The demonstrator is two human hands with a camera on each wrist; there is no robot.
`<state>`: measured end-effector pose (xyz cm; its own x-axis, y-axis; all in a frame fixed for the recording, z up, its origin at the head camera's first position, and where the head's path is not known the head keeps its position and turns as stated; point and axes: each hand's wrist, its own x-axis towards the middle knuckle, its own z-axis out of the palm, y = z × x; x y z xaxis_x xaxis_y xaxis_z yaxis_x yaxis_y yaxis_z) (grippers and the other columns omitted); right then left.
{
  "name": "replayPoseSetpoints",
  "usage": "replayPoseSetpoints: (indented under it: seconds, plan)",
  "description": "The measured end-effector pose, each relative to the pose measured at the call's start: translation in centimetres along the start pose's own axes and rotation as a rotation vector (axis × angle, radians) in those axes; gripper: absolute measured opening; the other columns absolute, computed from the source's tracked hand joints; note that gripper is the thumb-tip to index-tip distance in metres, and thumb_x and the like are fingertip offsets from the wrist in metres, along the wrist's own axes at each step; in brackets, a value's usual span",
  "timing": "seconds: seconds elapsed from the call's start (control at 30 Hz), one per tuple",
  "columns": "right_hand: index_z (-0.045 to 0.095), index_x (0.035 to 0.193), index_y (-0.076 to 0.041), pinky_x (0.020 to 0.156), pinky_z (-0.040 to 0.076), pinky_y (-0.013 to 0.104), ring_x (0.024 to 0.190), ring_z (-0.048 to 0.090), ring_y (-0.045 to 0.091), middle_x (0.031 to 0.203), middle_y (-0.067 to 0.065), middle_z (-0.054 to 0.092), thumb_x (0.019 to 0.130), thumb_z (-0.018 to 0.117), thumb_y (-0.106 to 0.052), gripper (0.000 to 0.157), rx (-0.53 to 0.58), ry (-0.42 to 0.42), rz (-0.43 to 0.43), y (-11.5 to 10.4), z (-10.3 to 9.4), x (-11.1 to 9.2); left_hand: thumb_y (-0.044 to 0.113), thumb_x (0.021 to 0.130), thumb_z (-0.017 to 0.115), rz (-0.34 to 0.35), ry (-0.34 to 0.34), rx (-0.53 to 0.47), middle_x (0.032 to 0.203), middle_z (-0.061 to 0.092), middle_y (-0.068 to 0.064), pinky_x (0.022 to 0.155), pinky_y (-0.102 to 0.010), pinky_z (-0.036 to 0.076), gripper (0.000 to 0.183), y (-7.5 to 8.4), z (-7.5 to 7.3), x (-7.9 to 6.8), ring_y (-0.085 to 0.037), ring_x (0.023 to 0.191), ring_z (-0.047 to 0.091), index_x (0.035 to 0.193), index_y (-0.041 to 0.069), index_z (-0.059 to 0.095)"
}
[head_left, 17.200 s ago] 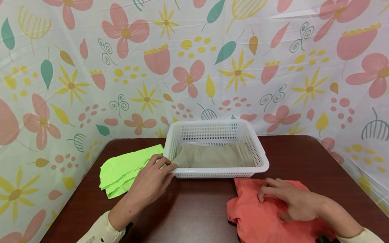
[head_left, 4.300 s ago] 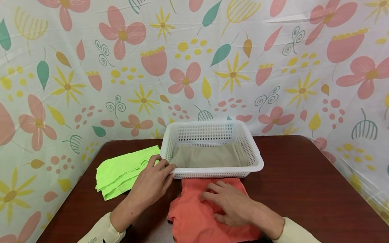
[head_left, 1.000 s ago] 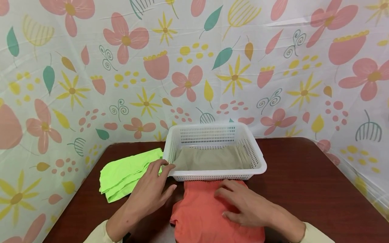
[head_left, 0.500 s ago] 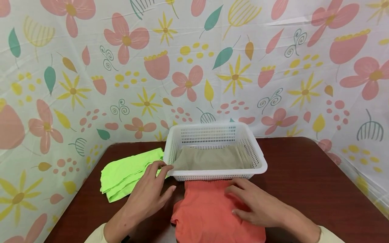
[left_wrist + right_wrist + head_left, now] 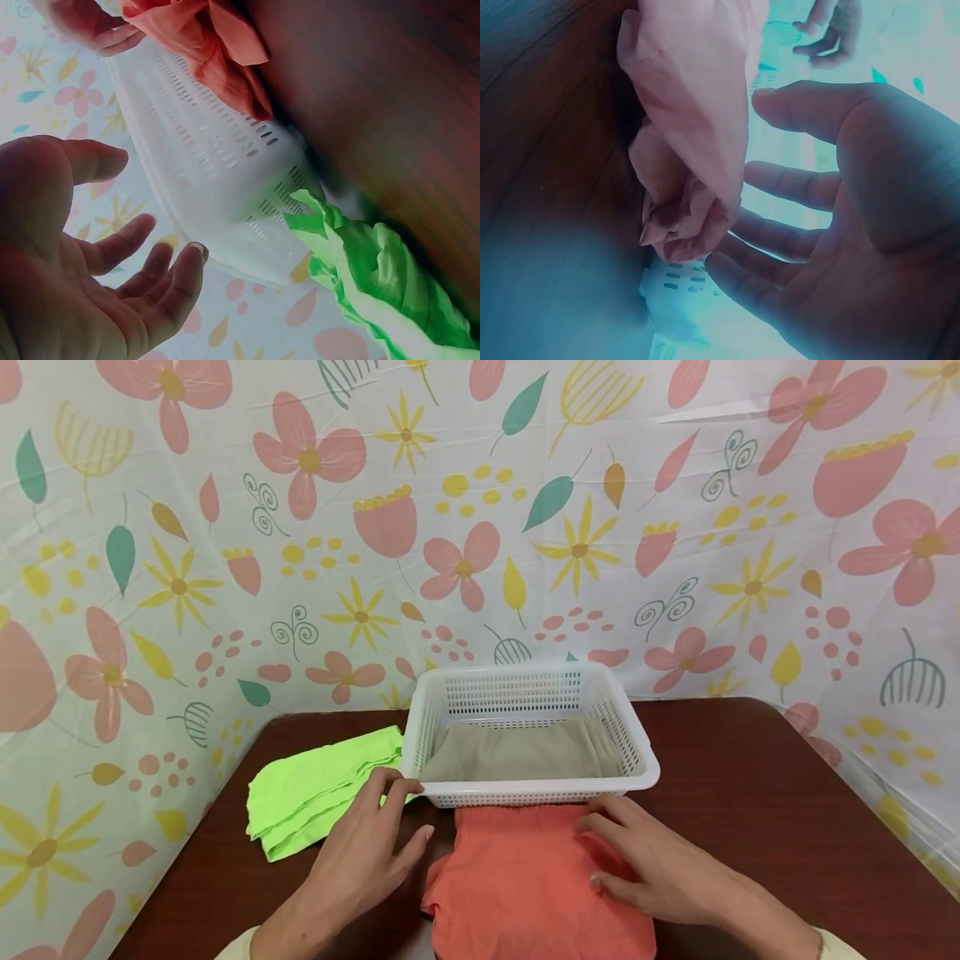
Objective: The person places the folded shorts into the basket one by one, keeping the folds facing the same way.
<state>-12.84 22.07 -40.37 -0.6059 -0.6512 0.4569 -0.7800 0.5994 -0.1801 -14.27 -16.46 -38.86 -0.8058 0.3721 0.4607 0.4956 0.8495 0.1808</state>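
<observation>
A folded coral garment (image 5: 525, 885) with a gathered far edge lies on the table in front of a white plastic basket (image 5: 536, 788). My right hand (image 5: 663, 868) is at the garment's right side, its fingers loosely bent and its fingertips right at the cloth. In the right wrist view those fingers (image 5: 787, 184) are spread beside the hanging fold. My left hand (image 5: 360, 852) hovers near the basket's front left corner, fingers relaxed and holding nothing. The left wrist view shows its palm (image 5: 67, 300) with the fingers apart. Inside the basket rests a folded beige cloth (image 5: 517, 753).
To the left of the basket lies a folded bright green cloth (image 5: 315, 789), partly behind my left hand. The dark red wooden table (image 5: 750, 785) ends at a flowered curtain (image 5: 480, 527) behind the basket.
Since the oldest frame, the coral garment has moved left to the front of the basket. Lately my right hand has slid right across it, and my left hand has drawn back from the basket rim.
</observation>
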Motion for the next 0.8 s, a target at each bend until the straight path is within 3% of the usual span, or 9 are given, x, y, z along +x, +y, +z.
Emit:
replayPoseSetpoints:
  seconds: [0.23,0.47,0.8]
  plan:
    - [0.064,0.127,-0.020,0.100,0.042,0.020,0.120,0.050,0.008,0.132,-0.010,0.052,0.082,0.090,-0.022,0.051,-0.026,-0.027,0.064,-0.04,-0.31,-0.56,0.038,0.094,0.081,-0.093,-0.067,-0.089,0.103,0.057,0.017,0.075,-0.026,0.050,0.023,0.66,-0.22,-0.36,-0.002,0.088,0.051,0.107,0.027,0.066]
    - [0.063,0.127,-0.020,0.093,0.050,0.028,0.114,0.051,0.005,0.128,-0.011,0.051,0.084,0.089,-0.022,0.050,-0.020,-0.039,0.130,-0.05,-0.24,-1.00,0.040,0.096,0.079,-0.172,-0.186,-0.180,0.097,0.064,0.016,0.071,-0.026,0.052,0.020,0.93,-0.19,-0.43,-0.002,0.081,0.059,0.106,0.024,0.072]
    - [0.059,0.132,-0.019,0.096,0.054,0.032,0.117,0.055,0.007,0.133,-0.006,0.055,0.089,0.087,-0.023,0.051,0.066,-0.058,0.358,-0.58,0.00,-0.99,0.051,0.100,0.071,-0.167,-0.363,-0.349,0.094,0.068,0.013,0.071,-0.028,0.055,0.042,0.45,0.30,-0.33,-0.002,0.082,0.063,0.114,0.013,0.078]
